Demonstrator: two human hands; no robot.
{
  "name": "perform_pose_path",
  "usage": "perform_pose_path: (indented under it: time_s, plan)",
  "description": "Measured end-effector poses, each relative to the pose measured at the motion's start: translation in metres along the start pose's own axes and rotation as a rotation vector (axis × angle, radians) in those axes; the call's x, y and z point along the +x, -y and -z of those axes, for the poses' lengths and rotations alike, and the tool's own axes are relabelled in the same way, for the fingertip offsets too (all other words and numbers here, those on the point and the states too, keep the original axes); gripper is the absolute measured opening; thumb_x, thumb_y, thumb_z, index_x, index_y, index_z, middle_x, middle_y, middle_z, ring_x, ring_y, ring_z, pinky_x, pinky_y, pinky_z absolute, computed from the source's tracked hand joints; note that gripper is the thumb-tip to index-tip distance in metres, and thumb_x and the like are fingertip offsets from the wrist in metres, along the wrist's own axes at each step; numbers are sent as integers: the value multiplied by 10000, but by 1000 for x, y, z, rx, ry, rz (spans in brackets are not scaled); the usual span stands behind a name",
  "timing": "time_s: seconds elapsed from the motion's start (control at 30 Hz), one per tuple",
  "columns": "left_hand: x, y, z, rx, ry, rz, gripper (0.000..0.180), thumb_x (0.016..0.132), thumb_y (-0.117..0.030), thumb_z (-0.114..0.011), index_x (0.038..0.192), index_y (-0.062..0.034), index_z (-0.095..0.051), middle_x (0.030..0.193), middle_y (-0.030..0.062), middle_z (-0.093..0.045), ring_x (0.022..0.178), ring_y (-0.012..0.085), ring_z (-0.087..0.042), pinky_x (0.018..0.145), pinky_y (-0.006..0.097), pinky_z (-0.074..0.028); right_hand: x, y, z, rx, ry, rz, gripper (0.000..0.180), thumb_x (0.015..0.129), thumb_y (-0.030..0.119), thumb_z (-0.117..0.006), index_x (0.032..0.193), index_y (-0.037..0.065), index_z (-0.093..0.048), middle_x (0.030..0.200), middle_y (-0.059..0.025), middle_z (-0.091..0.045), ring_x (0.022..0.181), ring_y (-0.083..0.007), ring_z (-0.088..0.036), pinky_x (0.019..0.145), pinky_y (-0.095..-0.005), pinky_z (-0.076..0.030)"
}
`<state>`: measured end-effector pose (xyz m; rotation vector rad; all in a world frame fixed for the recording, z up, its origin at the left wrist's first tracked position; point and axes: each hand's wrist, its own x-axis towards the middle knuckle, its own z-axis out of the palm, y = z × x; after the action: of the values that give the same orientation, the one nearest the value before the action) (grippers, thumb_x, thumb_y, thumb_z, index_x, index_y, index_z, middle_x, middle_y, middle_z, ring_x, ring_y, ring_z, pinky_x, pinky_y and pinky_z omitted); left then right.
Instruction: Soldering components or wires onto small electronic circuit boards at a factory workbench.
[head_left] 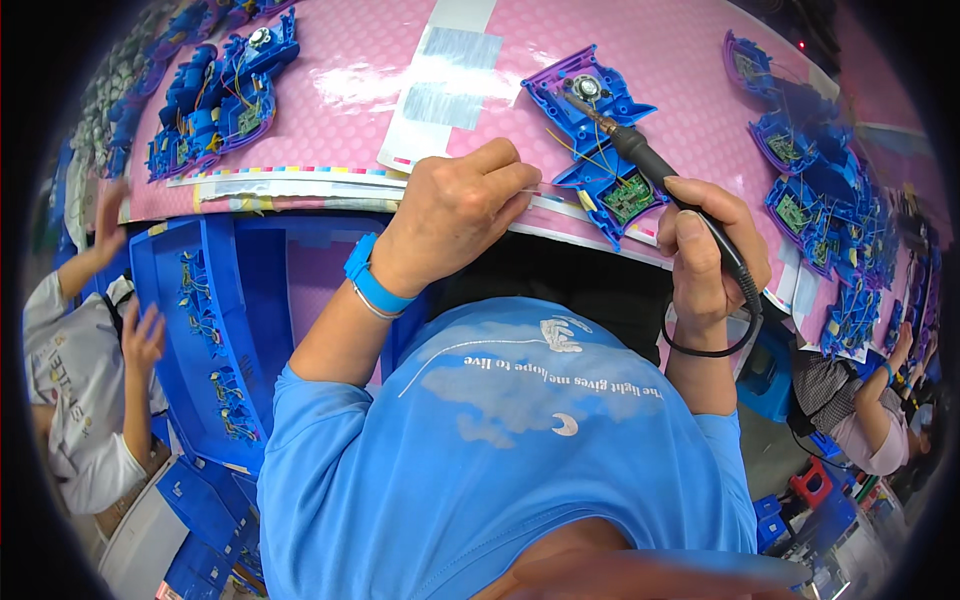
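My right hand (708, 238) grips a black soldering iron (655, 165) by its handle, with the cable looping below the wrist. Its metal tip reaches over a blue and purple plastic shell half (560, 85), near a round silver speaker (587, 88). Thin wires run from there down to a second blue shell half with a green circuit board (630, 200). My left hand (462, 208) is closed at the table's edge, left of the board, fingers pinched together; what they hold, if anything, is too small to make out.
Blue shells with boards and wires are piled on the pink table (330, 90) at left (215, 100) and right (800, 180). A blue tray (215, 340) with several wired boards stands at lower left. Other people work on both sides. Silver tape (450, 75) lies across the tabletop.
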<state>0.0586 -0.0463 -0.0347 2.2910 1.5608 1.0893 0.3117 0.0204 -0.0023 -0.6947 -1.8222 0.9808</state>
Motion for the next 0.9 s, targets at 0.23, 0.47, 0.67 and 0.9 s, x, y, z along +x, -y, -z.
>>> perform_pose_path:
  time_s: [0.23, 0.47, 0.67, 0.9]
  plan:
    - [22, -5, 17, 179, -212, -303, 246, 761, -38, -749, 1007, -42, -750, 949, 63, -716, 665, 180, -701, 506, 277, -519, -3, 1, 4, 140, -70, -78, 233, 919, 41, -627, 1093, -83, -720, 821, -119, -718, 643, -116, -642, 590, -249, -492]
    - [37, 19, 5, 261, -192, -287, 269, 770, -16, -819, 1027, -38, -746, 996, 88, -758, 758, 213, -742, 606, 284, -581, -2, -2, 2, 88, -58, -72, 227, 904, 37, -641, 1080, -74, -733, 817, -116, -727, 640, -114, -657, 586, -236, -483]
    - [39, 32, -5, 228, -141, -247, 263, 768, -15, -822, 1014, -38, -733, 1018, 87, -760, 798, 220, -752, 642, 286, -605, 0, -3, 4, 68, -54, -70, 227, 885, 27, -651, 1070, -64, -744, 811, -115, -731, 640, -118, -667, 593, -239, -488]
    - [38, 33, -4, 225, -115, -241, 268, 767, -14, -823, 1020, -35, -736, 1031, 92, -763, 829, 223, -762, 659, 284, -614, 2, -4, 2, 37, -34, -61, 230, 881, 28, -655, 1069, -69, -743, 803, -114, -723, 652, -134, -671, 602, -253, -501]
